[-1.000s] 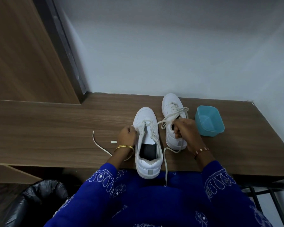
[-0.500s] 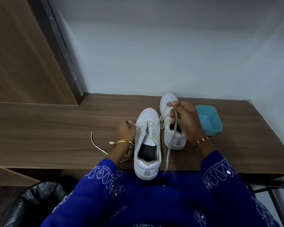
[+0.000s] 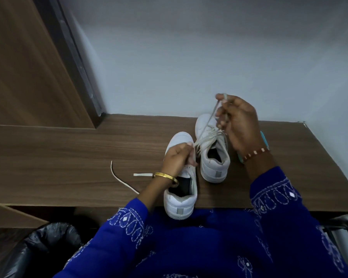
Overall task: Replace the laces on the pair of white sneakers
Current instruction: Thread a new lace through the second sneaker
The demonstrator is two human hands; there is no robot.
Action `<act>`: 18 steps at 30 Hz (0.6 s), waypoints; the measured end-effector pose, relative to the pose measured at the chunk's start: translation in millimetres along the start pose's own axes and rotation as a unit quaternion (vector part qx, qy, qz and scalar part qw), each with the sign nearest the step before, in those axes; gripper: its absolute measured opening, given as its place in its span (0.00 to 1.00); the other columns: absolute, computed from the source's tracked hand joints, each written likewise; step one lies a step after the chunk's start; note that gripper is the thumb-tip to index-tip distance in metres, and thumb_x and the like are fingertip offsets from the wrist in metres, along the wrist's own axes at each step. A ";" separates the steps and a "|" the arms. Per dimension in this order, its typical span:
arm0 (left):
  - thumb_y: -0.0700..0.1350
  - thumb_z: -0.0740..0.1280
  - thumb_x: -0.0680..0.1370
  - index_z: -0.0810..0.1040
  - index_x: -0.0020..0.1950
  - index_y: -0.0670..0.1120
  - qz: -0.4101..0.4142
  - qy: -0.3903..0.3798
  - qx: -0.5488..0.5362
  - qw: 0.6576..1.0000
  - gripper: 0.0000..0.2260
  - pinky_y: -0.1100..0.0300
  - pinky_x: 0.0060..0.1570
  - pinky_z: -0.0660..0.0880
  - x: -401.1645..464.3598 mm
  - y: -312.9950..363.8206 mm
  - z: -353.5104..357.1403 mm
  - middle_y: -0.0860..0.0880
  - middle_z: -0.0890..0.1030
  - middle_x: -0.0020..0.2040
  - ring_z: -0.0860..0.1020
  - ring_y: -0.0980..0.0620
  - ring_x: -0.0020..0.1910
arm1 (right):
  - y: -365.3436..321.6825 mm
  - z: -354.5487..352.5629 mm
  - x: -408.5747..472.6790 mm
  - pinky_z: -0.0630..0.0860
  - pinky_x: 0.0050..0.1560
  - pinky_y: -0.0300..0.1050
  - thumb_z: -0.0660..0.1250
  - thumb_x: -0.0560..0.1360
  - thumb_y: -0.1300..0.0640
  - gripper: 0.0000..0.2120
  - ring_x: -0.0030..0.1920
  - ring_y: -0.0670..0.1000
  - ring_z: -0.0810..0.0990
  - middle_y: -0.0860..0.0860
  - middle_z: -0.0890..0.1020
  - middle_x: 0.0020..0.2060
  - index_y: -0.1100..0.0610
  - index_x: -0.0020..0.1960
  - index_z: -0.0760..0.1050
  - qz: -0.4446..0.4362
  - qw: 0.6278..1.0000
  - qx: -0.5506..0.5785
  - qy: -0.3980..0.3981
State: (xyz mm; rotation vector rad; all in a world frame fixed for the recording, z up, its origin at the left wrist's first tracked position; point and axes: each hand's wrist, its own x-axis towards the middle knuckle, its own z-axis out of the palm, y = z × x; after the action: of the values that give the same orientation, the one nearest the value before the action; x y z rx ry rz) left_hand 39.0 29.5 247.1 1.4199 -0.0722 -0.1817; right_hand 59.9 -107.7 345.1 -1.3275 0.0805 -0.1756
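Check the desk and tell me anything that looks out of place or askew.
The near sneaker sits with its heel hanging over the front edge of the desk, while the far sneaker stands fully on it. A loose lace lies on the desk left of the shoes. Nothing looks spilled or damaged.

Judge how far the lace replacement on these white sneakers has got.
Done: the near sneaker looks unlaced; a loose lace lies on the desk. In hand: the right hand draws a lace up from the far sneaker while the left hand pinches its strands. Left: finishing this removal, then relacing both.
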 end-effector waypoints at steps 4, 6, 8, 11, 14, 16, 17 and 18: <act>0.40 0.62 0.78 0.70 0.28 0.42 0.035 0.096 0.033 0.994 0.17 0.68 0.29 0.70 9.3 2.3 -37.3 0.54 0.72 0.19 0.70 0.61 0.20 | 16.8 -38.4 -6.8 0.71 0.24 0.37 0.63 0.77 0.62 0.07 0.23 0.46 0.71 0.48 0.76 0.23 0.58 0.40 0.76 0.030 0.990 -0.114 0.078; 0.40 0.63 0.78 0.69 0.28 0.42 0.048 0.116 0.046 0.991 0.18 0.70 0.27 0.68 11.5 6.3 -47.1 0.55 0.70 0.19 0.67 0.61 0.21 | 26.6 -49.2 -15.2 0.74 0.27 0.38 0.63 0.77 0.62 0.09 0.26 0.48 0.75 0.50 0.78 0.25 0.58 0.38 0.75 0.086 0.971 -0.211 0.069; 0.40 0.62 0.78 0.68 0.28 0.42 0.060 0.102 0.062 0.991 0.18 0.69 0.26 0.66 12.3 11.3 -49.9 0.55 0.69 0.20 0.66 0.60 0.21 | 32.4 -50.8 -24.7 0.76 0.28 0.38 0.63 0.76 0.63 0.09 0.29 0.49 0.77 0.52 0.79 0.28 0.60 0.39 0.76 0.132 0.913 -0.387 0.009; 0.41 0.62 0.78 0.69 0.27 0.44 0.084 0.025 0.139 0.987 0.18 0.66 0.28 0.65 11.0 16.6 -46.5 0.53 0.69 0.23 0.66 0.60 0.22 | 41.7 -39.4 -34.5 0.71 0.41 0.41 0.65 0.76 0.58 0.09 0.37 0.49 0.75 0.56 0.82 0.40 0.63 0.48 0.79 0.085 0.783 -0.615 -0.039; 0.39 0.63 0.78 0.70 0.28 0.46 0.091 -0.034 0.188 0.977 0.17 0.72 0.28 0.64 7.9 20.1 -37.9 0.58 0.73 0.22 0.69 0.64 0.23 | 49.2 -15.2 -40.9 0.68 0.48 0.38 0.65 0.75 0.57 0.12 0.47 0.47 0.76 0.54 0.81 0.51 0.60 0.56 0.79 -0.019 0.822 -0.567 -0.058; 0.39 0.63 0.78 0.71 0.29 0.47 0.099 -0.049 0.197 0.974 0.17 0.74 0.28 0.63 7.0 21.6 -32.5 0.59 0.73 0.23 0.70 0.65 0.24 | 57.3 -1.0 -42.3 0.70 0.52 0.37 0.65 0.75 0.58 0.12 0.51 0.48 0.78 0.53 0.82 0.52 0.60 0.57 0.78 -0.014 0.875 -0.471 -0.108; 0.39 0.63 0.78 0.72 0.29 0.48 0.105 -0.047 0.198 0.973 0.17 0.74 0.28 0.63 6.8 21.5 -31.6 0.60 0.73 0.22 0.70 0.65 0.24 | 61.8 4.4 -43.2 0.71 0.51 0.37 0.65 0.75 0.60 0.10 0.49 0.47 0.79 0.53 0.82 0.49 0.61 0.55 0.79 -0.007 0.890 -0.438 -0.123; 0.39 0.64 0.78 0.72 0.29 0.49 0.111 -0.042 0.200 0.973 0.17 0.74 0.28 0.63 7.1 20.9 -32.1 0.60 0.73 0.22 0.69 0.64 0.24 | 65.3 8.6 -43.9 0.72 0.47 0.39 0.66 0.75 0.61 0.08 0.44 0.47 0.79 0.53 0.83 0.44 0.62 0.52 0.80 -0.007 0.902 -0.412 -0.127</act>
State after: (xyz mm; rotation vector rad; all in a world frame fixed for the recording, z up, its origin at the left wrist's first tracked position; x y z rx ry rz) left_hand 52.8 62.5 262.4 1.7918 -0.3527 -0.0414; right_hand 23.4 -76.9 282.0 -2.1893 -0.0888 0.0358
